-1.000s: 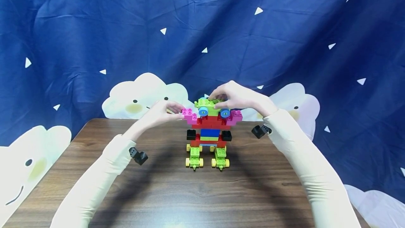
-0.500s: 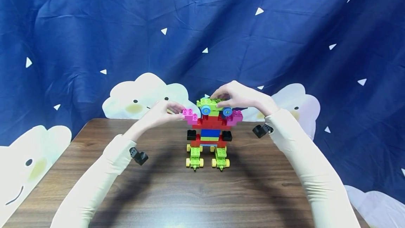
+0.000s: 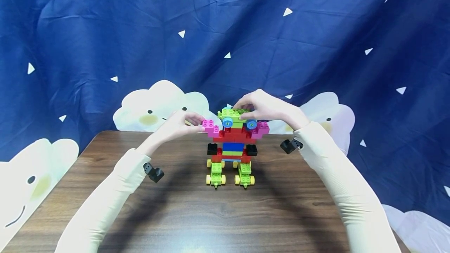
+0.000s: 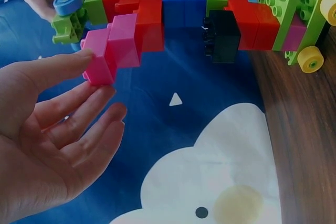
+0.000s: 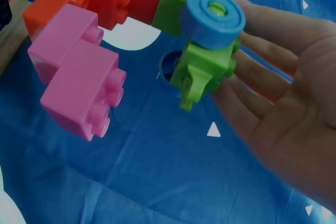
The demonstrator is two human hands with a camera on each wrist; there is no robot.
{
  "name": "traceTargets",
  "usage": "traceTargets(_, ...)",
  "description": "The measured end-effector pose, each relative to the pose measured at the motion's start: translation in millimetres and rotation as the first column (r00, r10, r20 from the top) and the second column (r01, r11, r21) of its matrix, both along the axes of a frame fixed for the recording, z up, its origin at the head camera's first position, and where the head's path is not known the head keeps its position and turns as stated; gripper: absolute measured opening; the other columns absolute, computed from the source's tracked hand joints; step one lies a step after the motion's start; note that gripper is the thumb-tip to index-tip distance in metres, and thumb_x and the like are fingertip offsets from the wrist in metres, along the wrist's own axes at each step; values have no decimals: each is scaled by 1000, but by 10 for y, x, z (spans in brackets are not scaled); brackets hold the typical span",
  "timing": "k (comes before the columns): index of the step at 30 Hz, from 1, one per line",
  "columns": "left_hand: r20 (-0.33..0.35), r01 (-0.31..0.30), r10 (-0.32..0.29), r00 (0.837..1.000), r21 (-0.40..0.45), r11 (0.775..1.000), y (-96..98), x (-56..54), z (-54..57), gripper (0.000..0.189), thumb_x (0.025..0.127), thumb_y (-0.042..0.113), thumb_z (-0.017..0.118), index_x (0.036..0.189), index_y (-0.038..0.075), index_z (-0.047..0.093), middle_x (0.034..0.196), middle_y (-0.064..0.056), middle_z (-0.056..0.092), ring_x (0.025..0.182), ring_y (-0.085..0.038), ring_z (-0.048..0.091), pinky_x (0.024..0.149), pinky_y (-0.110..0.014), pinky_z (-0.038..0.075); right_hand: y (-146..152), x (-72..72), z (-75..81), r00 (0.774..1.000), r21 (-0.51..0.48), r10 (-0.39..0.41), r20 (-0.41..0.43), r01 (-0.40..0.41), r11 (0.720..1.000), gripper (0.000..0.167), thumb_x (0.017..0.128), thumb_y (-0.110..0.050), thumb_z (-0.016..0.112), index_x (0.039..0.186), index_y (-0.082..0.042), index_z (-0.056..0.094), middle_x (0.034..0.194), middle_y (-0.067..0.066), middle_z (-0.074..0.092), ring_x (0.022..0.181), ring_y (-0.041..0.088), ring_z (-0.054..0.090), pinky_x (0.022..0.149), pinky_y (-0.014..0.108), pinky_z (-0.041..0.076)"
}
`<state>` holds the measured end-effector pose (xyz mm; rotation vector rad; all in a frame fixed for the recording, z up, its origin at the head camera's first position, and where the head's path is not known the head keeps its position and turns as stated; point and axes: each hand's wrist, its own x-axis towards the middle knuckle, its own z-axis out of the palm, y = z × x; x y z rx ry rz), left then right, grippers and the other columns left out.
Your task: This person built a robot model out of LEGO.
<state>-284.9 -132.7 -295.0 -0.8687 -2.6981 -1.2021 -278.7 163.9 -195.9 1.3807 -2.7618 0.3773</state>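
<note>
A robot-like figure of toy building bricks stands upright on the wooden table (image 3: pixel 197 214). Its red bricks (image 3: pixel 234 134) and blue brick (image 3: pixel 233 147) form the body, above two green wheeled feet (image 3: pixel 216 169). At its left shoulder, my left hand (image 3: pixel 179 124) pinches the end pink brick (image 4: pixel 100 59) between thumb and fingers. Over the top, my right hand (image 3: pixel 261 105) grips a green wheeled base (image 5: pixel 202 69) with blue wheels (image 5: pixel 212 19). That base lies across a green brick (image 5: pixel 176 3) at the head. The right thumb is partly hidden behind a blue wheel in the right wrist view.
Black bricks (image 3: pixel 212 149) stick out at both sides of the body. Another pair of pink bricks (image 3: pixel 261 129) forms the right shoulder. Behind the table hangs a blue cloth (image 3: pixel 140 30) with white triangles and clouds.
The green wheeled base in my right hand has shifted slightly to the right over the figure's head. My left hand has stayed at the pink brick.
</note>
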Motion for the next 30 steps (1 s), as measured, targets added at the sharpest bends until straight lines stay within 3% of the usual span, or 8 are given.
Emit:
traceTargets(13,-3,-12,12,1000,0,1000,-5,-1,-15,37,86,27,76,118,10,71,110,-10,74,102,-24,67,89,-40,58,-4,-14,-4,999,-24,14,30,-13,1000,34,87,-14,75,118,-2,70,112,14,74,97,25,70,93,42,57)
traceTargets(22,-8,-16,16,1000,-6,1000,9,-6,-21,38,86,28,76,118,10,71,111,-11,74,102,-25,68,90,-42,59,-20,0,18,998,0,-23,51,23,1000,35,88,-15,74,120,-3,70,114,14,74,98,25,71,93,42,58)
traceTargets(30,-16,-15,15,1000,-15,1000,8,5,-8,37,86,28,76,119,11,71,111,-10,74,103,-25,68,89,-42,58,-14,-15,4,999,-4,-14,29,14,1000,36,88,-14,74,122,-2,69,116,15,73,98,25,69,94,42,57)
